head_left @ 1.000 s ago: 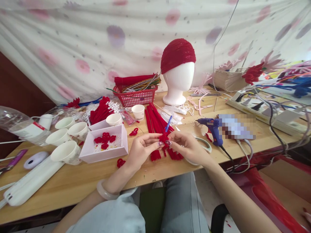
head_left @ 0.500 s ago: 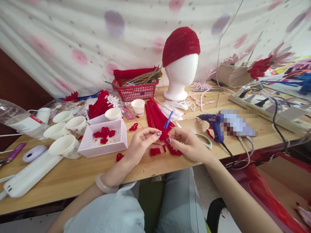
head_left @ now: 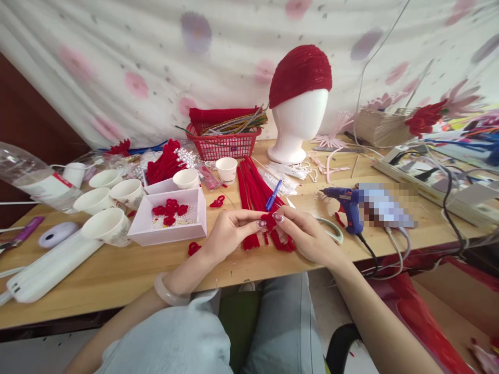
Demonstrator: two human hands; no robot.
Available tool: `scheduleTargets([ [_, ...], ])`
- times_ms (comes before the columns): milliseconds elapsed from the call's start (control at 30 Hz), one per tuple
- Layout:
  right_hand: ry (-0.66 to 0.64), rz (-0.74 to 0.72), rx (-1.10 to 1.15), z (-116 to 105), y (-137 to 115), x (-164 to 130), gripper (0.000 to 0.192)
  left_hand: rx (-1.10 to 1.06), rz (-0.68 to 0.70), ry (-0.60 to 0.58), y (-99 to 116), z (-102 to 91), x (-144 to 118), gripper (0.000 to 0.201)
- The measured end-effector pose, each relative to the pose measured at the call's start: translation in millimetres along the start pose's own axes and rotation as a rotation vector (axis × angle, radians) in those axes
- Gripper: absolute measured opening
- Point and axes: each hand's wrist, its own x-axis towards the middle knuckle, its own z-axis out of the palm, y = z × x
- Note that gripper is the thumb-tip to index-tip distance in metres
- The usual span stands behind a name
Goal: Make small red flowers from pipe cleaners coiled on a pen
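My left hand (head_left: 228,235) and my right hand (head_left: 306,234) meet at the table's front edge, and both pinch a small red pipe-cleaner piece (head_left: 268,220) between thumb and fingertips. Under and behind the hands lies a bundle of long red pipe cleaners (head_left: 251,187) with a blue pen (head_left: 273,194) on top. A white scissor handle (head_left: 332,228) shows just right of my right hand. To the left, a pale pink box (head_left: 171,231) holds finished red loops on white beads.
Several white paper cups (head_left: 105,223) stand at the left, a blue glue gun (head_left: 346,205) with cords at the right. At the back are a red basket (head_left: 228,145) and a white mannequin head with a red cap (head_left: 298,104). A white case (head_left: 50,275) lies front left.
The view has shifted slightly. My hands have stayed together over the red bundle, working the small red piece, with the fingertips now closer together.
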Motion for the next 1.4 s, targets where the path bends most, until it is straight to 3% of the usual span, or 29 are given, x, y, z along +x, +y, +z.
scheduleTargets([
  [200, 0.046, -0.111, -0.113, 6, 3, 4, 0.035, 0.050, -0.013, -0.028, 9, 1.6, -5, 0.026],
  [300, 0.061, -0.150, -0.067, 5, 4, 4, 0.035, -0.157, -0.067, -0.064, 6, 1.7, -4, 0.018],
  [467, 0.023, -0.122, 0.027, 2, 2, 0, 0.036, -0.410, -0.180, -0.148, -2, 2.5, 0, 0.029],
  [633, -0.042, -0.080, 0.095, 4, 0, -4, 0.037, -0.436, -0.197, -0.155, -3, 4.6, 0, 0.032],
  [967, 0.004, -0.147, 0.092, 11, 2, -3, 0.040, -0.443, -0.233, -0.105, -2, 8.9, -2, 0.041],
  [1200, 0.015, 0.002, 0.206, 16, 5, -2, 0.042, -0.500, -0.263, -0.101, 1, 9.7, -3, 0.045],
  [1400, 0.082, 0.059, 0.322, 14, -5, -3, 0.048, -0.419, -0.192, -0.100, 5, 8.6, -8, 0.034],
])
